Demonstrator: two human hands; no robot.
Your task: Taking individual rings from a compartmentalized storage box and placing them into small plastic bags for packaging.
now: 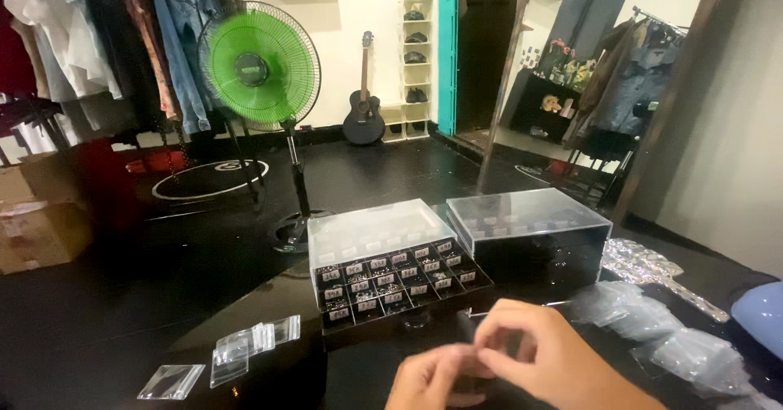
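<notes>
Dim foreground, bright background, soft blur.

Left hand (432, 380) cut off at the bottom edge below the jewellery tray (400, 283); pinched item hidden by fingers.

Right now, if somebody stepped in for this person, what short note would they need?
Left hand and right hand: together at the table's near edge, fingers pinched on a small dark item too small to identify.
Open jewellery tray: just ahead, compartments filled with small pieces on dark cards.
Second clear-lidded case: shut, to the right.
Small zip bags: empty, lying left.
Crumpled plastic bags: piled right.
Done or left: cannot tell from this view.
</notes>
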